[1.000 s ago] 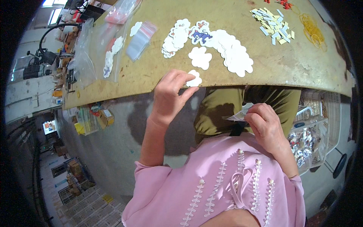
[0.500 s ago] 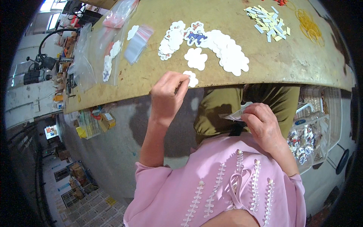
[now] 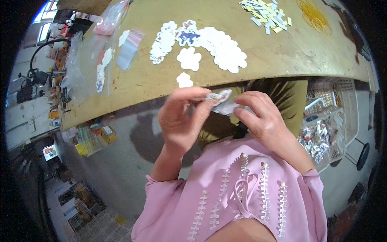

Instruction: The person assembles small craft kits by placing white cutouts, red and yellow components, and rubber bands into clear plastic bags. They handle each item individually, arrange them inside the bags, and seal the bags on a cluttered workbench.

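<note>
Over my lap, just off the table's front edge, my left hand (image 3: pixel 181 117) pinches a small die-cut card (image 3: pixel 219 97) with a coloured print between thumb and fingers. The card is at the mouth of a clear plastic bag (image 3: pixel 226 109); whether it has entered the bag I cannot tell. From the other side my right hand (image 3: pixel 264 115) grips the bag with bent fingers. One white cloud-shaped card (image 3: pixel 184 80) lies at the table edge beyond my left hand. Farther back are another single card (image 3: pixel 189 59), a left pile (image 3: pixel 163 42), a right pile (image 3: pixel 221 48) and printed cards (image 3: pixel 188 34) between them.
Left on the table (image 3: pixel 133 86) lie a stack of flat clear bags (image 3: pixel 130 50) and larger plastic bags (image 3: pixel 76 76). Yellow and white strips (image 3: pixel 267 16) and yellow rubber bands (image 3: pixel 314 16) sit far right. A white basket (image 3: pixel 352 105) with packed pieces (image 3: pixel 320 141) stands right of my lap.
My left hand has come from the table edge toward my right hand, bringing a card to the bag. The bag has risen from my lap. The whole view has shifted slightly.
</note>
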